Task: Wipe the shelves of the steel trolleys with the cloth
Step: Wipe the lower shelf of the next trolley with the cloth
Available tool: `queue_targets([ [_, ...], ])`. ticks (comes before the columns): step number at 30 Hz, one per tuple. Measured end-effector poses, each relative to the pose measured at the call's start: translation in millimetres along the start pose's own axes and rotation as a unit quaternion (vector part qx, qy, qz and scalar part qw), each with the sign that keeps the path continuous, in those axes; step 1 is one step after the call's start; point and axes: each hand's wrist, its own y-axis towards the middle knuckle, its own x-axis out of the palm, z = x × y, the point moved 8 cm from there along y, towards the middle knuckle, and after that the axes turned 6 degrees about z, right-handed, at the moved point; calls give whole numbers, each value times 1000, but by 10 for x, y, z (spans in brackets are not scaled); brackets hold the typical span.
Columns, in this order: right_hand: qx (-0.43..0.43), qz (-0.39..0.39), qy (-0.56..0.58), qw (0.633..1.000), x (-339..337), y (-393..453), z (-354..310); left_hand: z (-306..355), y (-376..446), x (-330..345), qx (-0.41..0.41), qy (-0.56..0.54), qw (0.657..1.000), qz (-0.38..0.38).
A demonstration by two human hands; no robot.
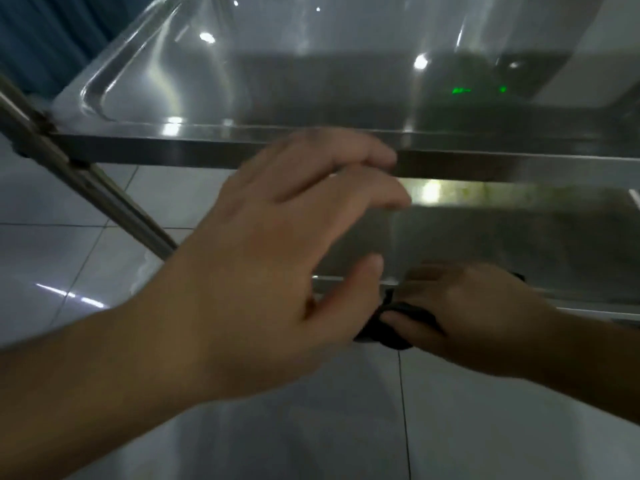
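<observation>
A steel trolley fills the view, its shiny top shelf [277, 98] above and a lower shelf [502, 244] beneath. My right hand [467, 306] lies at the lower shelf's front edge, fingers and thumb curled round a dark cloth [391, 327] that bunches out under it. My left hand [287, 244] hovers in front of the top shelf's rim, fingers spread and loosely bent, holding nothing. The frame is motion-blurred.
A slanted steel trolley leg [104, 195] runs down at the left. Glossy white floor tiles [86, 265] lie below and in front of the trolley. A blue curtain [45, 32] hangs at the upper left corner.
</observation>
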Motion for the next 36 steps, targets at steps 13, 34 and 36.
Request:
queue_targets([
  [13,115,112,23,987,363,661,776,-1244,-1402,980,-206,46,954,-212],
  [34,146,291,147,934,506,2706,-339,-2937,-2097,554,-528,-72,843,-74],
  [36,33,146,92,984,916,2922,-755,-2964,-2047,599,-577,-214,788,29],
])
